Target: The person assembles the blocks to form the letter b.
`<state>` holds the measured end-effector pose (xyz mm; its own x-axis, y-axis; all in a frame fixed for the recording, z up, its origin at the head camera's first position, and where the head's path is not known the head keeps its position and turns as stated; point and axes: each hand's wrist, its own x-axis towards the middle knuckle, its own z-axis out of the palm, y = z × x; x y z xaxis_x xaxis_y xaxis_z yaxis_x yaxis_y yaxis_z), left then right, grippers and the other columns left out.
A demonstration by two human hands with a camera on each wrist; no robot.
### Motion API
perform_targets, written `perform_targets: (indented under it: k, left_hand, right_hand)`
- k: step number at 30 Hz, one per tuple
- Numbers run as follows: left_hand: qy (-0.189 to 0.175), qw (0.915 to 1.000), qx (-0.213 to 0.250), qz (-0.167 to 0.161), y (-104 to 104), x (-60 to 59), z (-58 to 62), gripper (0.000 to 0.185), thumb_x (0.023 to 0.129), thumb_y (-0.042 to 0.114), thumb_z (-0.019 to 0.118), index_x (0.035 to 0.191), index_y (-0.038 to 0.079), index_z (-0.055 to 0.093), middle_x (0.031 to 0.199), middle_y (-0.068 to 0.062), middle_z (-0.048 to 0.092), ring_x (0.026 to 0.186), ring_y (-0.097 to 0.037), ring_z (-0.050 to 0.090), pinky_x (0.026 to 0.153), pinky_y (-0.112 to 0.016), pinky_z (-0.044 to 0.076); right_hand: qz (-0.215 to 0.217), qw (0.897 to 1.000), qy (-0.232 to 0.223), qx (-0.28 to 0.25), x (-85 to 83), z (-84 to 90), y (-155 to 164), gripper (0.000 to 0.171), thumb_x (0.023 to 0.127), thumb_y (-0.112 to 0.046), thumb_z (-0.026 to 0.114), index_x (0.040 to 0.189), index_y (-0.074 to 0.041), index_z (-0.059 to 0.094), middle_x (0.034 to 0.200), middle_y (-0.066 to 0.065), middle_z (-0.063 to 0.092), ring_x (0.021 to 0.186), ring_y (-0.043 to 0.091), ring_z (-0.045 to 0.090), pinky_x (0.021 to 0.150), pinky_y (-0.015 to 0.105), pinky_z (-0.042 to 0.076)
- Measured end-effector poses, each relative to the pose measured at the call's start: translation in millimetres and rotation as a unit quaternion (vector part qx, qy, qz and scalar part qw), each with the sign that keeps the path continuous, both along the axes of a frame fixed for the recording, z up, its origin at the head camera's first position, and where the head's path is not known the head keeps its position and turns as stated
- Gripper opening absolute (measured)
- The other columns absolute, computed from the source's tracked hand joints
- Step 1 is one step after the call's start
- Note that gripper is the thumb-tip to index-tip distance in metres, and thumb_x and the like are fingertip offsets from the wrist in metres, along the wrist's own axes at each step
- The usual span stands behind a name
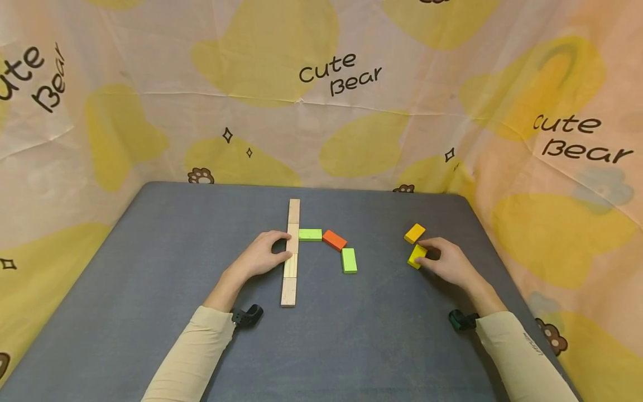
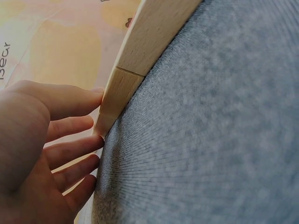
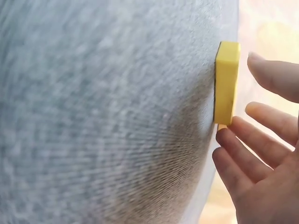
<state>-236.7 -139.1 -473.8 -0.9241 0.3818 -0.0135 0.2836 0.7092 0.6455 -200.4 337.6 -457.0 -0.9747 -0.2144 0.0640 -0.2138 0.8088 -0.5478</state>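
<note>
Both sleeves reach in from the near edge of the grey table (image 1: 150,251), and each hand meets a block. Right hand (image 1: 444,259) touches a yellow block (image 1: 416,256) lying flat toward the table's right side; its fingers (image 3: 243,156) are loosely extended beside the block's edge, not wrapped round it (the thumb hovers just off the far corner). Just beyond sits an orange-yellow block (image 1: 414,233), near but apart. Left hand (image 1: 263,254) rests against the left side of a wooden strip row (image 1: 291,254) running near to far at the table's middle; its straight fingertips (image 2: 91,95) press the wood's side. Right of the row lie a green block (image 1: 310,234) touching it, an orange block (image 1: 334,240), then a second green block (image 1: 349,260).
</note>
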Motion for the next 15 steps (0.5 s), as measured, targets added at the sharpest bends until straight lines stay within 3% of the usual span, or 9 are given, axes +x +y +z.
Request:
perform_targets:
  k: [6,15]
  left_hand:
    - [0.002,1.0,0.0,-0.002,-0.2,0.5,0.7,0.051,0.098,0.03,0.068,0.142,0.007,0.057,0.146,-0.016,0.054,0.142,-0.038,0.04,0.116,-0.055,0.032]
    - [0.001,1.0,0.0,-0.002,0.3,0.9,1.9,0.051,0.098,0.03,0.067,0.142,0.006,0.057,0.146,-0.017,0.054,0.142,-0.039,0.039,0.115,-0.056,0.032]
  right_hand:
    - [-0.012,1.0,-0.019,-0.007,0.7,-3.1,4.0,0.057,0.089,-0.03,0.081,0.132,0.004,0.064,0.124,0.021,0.063,0.112,0.038,0.06,0.096,0.055,0.049]
    - [0.012,1.0,-0.016,0.008,-1.5,-5.3,3.8,0.064,0.085,-0.031,0.084,0.133,0.005,0.062,0.118,0.018,0.064,0.105,0.034,0.06,0.092,0.052,0.049]
